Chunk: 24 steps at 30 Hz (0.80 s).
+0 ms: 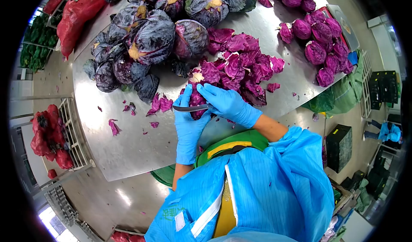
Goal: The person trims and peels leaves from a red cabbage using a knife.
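Observation:
In a blue glove, my left hand (188,124) is wrapped round a red cabbage (197,99) near the front edge of the metal table. The cabbage's pale cut stem end faces up and away from me. My right hand (229,104), also gloved, grips a knife (191,108) whose dark curved blade points left across the cabbage. The knife's handle is hidden in my fingers. Right behind the cabbage lies a heap of loose purple leaves (240,66). Several smaller leaf scraps (161,104) lie left of my left hand.
Untrimmed dark red cabbages (154,36) are piled at the back left of the metal table (111,152). Trimmed bright purple cabbages (322,31) sit at the far right. Red mesh sacks (81,14) stand beyond the left edge, and a black crate (339,147) is on the floor at right.

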Tool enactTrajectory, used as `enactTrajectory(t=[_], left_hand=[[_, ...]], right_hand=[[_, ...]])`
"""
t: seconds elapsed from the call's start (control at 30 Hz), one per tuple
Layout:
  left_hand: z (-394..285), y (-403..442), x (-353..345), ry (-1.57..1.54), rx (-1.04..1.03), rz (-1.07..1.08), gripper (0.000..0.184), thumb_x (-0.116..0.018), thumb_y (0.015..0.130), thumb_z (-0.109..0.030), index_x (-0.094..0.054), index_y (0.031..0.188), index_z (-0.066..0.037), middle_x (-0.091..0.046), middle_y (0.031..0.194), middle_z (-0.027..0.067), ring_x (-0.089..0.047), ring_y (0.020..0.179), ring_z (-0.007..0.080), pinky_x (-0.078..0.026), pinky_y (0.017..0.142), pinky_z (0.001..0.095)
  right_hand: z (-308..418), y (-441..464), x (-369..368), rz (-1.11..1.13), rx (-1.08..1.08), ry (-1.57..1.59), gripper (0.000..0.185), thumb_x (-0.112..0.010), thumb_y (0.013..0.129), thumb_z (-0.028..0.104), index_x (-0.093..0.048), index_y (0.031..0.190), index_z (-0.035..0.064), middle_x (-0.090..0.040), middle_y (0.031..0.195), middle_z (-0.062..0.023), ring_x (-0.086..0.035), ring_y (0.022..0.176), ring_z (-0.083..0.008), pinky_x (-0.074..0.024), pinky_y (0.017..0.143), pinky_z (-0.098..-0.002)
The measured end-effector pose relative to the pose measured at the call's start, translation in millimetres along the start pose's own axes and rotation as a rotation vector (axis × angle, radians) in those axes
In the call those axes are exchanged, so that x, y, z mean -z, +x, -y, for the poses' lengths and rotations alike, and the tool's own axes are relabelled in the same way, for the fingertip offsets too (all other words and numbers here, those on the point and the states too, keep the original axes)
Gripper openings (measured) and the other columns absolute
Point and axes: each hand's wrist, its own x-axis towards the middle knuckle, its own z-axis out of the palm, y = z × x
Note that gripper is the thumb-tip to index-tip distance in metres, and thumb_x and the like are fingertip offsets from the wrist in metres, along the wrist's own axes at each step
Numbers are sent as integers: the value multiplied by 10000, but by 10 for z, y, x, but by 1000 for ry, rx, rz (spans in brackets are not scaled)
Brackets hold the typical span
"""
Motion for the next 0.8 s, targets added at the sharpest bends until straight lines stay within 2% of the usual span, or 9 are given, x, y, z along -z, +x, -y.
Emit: enactTrajectory(t=[0.1,0.13,0.23,0.27,0.3,0.57,0.7,0.73,0.8], left_hand=[[-16,24,-42,-107,24,-41,848,-764,629,-55,-419,1404,-44,-492,1315,165,-518,1189,270,-428,1025,387],[-82,42,14,133,-16,-45,851,-767,626,-70,-422,1404,-57,-467,1317,152,-497,1208,266,-416,1039,389],[-119,51,-6,40,44,-32,860,-763,617,-69,-421,1406,-63,-459,1314,145,-488,1216,261,-409,1045,385],[-145,54,0,120,20,3,935,-825,620,-192,-389,1444,-122,-425,1337,206,-415,1279,376,-375,1048,460],[-128,59,-13,86,29,-2,938,-830,617,-200,-391,1442,-125,-427,1334,207,-416,1279,379,-380,1044,461],[-222,-32,-43,175,28,-40,909,-839,598,-167,-435,1410,-113,-472,1279,176,-479,1178,314,-417,1012,407],[-86,51,-1,59,-8,-113,864,-812,622,-120,-450,1405,-131,-482,1206,149,-511,1116,288,-429,999,390],[-187,55,67,-10,148,-70,843,-790,645,-102,-444,1413,-134,-481,1158,132,-512,1111,274,-427,1004,392],[-118,61,71,-29,179,-57,881,-801,629,-133,-420,1423,-128,-467,1189,161,-515,1105,295,-441,985,401]], right_hand=[[70,-1,72,149,-118,-52,684,-697,763,187,-461,1389,46,-623,996,-52,-644,716,-198,-511,499,-310],[94,34,107,154,-119,-115,627,-666,778,187,-482,1357,32,-592,920,-45,-619,676,-180,-493,470,-303],[154,152,131,203,-122,-314,505,-596,812,185,-531,1279,5,-515,747,-24,-555,577,-137,-447,401,-287],[170,137,102,246,-128,-386,488,-587,815,184,-538,1266,5,-502,726,-17,-539,558,-129,-435,391,-284],[170,127,104,293,-132,-458,471,-578,818,183,-545,1253,6,-488,706,-11,-524,540,-121,-424,380,-281],[88,-105,86,135,4,-322,479,-586,824,200,-538,1225,-58,-458,703,-34,-491,536,-118,-387,410,-265],[45,-4,255,166,-65,-231,517,-624,803,173,-526,1283,7,-487,737,-70,-525,547,-172,-425,429,-305],[-6,62,304,154,-126,-160,527,-633,795,166,-526,1293,31,-494,746,-81,-536,553,-188,-437,437,-318],[27,152,421,221,-305,-53,565,-661,765,145,-529,1314,118,-526,797,-116,-577,605,-256,-482,486,-372]])
